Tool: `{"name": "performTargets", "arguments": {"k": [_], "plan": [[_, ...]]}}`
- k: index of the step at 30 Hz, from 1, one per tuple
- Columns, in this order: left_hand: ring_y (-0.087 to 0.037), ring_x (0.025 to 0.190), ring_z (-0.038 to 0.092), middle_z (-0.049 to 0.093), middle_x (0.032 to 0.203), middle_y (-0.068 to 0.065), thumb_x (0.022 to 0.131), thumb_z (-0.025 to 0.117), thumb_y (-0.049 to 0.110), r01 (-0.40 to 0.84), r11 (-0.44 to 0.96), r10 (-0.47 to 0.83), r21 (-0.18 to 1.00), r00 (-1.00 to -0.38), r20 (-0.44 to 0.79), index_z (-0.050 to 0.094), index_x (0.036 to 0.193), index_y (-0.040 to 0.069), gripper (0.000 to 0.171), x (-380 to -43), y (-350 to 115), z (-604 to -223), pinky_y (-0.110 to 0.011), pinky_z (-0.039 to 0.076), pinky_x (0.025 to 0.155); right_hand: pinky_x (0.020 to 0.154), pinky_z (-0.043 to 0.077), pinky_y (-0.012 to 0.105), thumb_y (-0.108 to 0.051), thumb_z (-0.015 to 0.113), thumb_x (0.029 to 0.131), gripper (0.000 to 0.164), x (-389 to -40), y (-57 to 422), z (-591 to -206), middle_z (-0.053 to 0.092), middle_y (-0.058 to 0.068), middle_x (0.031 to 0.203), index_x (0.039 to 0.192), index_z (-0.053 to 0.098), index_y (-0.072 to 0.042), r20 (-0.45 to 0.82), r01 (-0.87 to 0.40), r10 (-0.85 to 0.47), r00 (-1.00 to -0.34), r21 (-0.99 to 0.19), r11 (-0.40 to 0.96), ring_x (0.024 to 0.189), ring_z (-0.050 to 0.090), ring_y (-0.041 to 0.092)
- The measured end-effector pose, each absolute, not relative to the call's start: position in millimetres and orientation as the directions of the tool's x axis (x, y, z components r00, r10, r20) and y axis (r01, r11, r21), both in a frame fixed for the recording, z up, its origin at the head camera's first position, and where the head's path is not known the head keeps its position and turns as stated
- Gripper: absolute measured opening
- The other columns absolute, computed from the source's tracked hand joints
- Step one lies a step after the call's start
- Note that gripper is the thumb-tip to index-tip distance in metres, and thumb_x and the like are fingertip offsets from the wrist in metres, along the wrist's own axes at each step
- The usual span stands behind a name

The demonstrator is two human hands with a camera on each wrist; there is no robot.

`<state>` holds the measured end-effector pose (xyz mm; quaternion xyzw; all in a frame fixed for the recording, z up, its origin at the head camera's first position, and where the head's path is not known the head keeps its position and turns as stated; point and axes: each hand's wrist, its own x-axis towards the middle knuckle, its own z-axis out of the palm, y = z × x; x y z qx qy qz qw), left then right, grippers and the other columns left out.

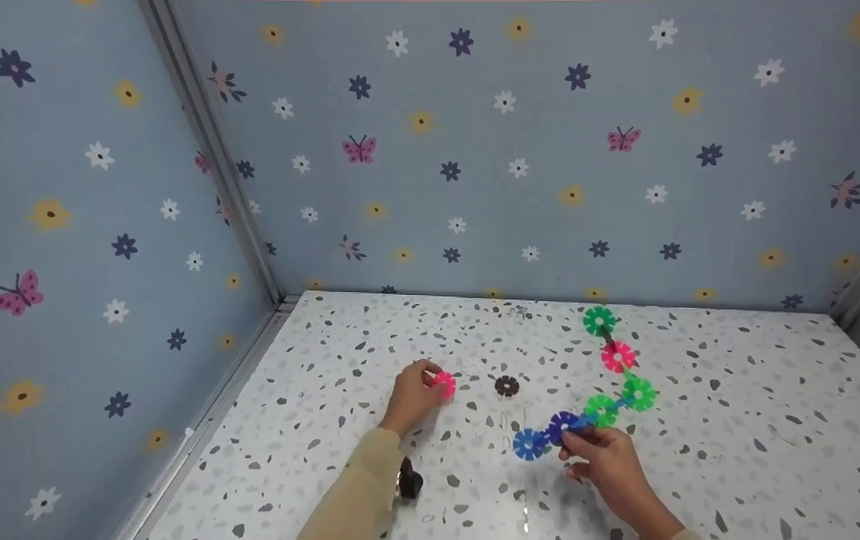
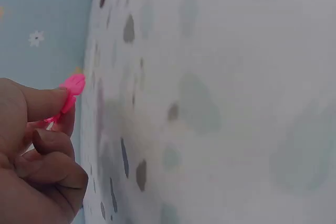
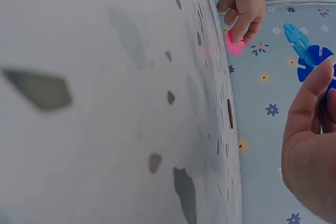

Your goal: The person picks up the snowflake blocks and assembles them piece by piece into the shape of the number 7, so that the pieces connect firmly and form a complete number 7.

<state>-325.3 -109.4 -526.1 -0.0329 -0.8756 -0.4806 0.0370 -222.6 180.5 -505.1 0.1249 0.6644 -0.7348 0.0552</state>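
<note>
My left hand (image 1: 413, 394) pinches a pink notched snowflake disc (image 1: 445, 384) between thumb and fingers; in the left wrist view the disc (image 2: 75, 84) stands up past the fingertips. My right hand (image 1: 611, 463) grips a chain of interlocked snowflake discs by its dark blue disc (image 1: 560, 424). At the chain's left end is a lighter blue disc (image 1: 528, 445). From the grip it runs right and back through green discs (image 1: 638, 393) and a pink disc (image 1: 617, 356) to a darker green one (image 1: 599, 321). Between the hands a loose dark brown disc (image 1: 506, 386) lies flat on the table.
The white speckled tabletop (image 1: 760, 420) meets a blue flowered panel (image 1: 475, 195) at the back and another panel (image 1: 77, 300) on the left, with a metal post (image 1: 212, 150) at their corner. A black object (image 1: 410, 480) shows beside the left forearm.
</note>
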Motion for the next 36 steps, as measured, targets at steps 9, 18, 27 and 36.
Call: {"name": "performTargets", "arguments": {"k": [9,18,27,36], "plan": [[-0.015,0.075,0.059,0.067,0.085,0.0,0.089,0.075,0.015,0.274,0.258,0.227,0.927,-0.949,0.217,0.067,0.094,0.008,0.012,-270,-71,-512,-0.027,0.049,0.063,0.061,0.056,0.031,-0.002,0.067,0.092,0.016,-225,186,-506,0.069,0.017,0.088,0.104,0.061,0.006,-0.315,0.278,0.102,-0.944,-0.922,-0.27,0.076,0.065,0.02],[-0.002,0.067,0.056,0.067,0.08,0.007,0.089,0.074,0.008,0.639,0.361,0.378,0.679,-0.766,0.519,0.069,0.088,0.008,0.005,-247,-61,-511,-0.028,0.053,0.06,0.063,0.056,0.028,-0.005,0.065,0.093,0.021,-225,188,-503,0.07,0.013,0.091,0.111,0.062,0.005,-0.366,0.328,0.053,-0.929,-0.883,-0.336,0.076,0.063,0.017],[0.001,0.065,0.054,0.065,0.075,0.002,0.085,0.075,0.001,0.795,0.38,0.397,0.473,-0.602,0.693,0.067,0.083,0.009,0.013,-240,-49,-516,-0.016,0.048,0.057,0.064,0.057,0.026,0.001,0.062,0.093,0.007,-222,189,-495,0.072,0.013,0.087,0.098,0.067,0.003,-0.356,0.34,-0.021,-0.934,-0.871,-0.355,0.066,0.063,0.013],[0.002,0.058,0.047,0.061,0.067,0.001,0.084,0.075,-0.004,0.827,0.321,0.376,0.461,-0.558,0.74,0.063,0.077,0.008,0.018,-234,-37,-520,-0.007,0.037,0.053,0.079,0.057,0.037,0.003,0.061,0.093,0.009,-221,202,-487,0.072,0.014,0.09,0.096,0.07,0.001,-0.318,0.35,-0.15,-0.936,-0.882,-0.314,0.069,0.063,0.014]]}}
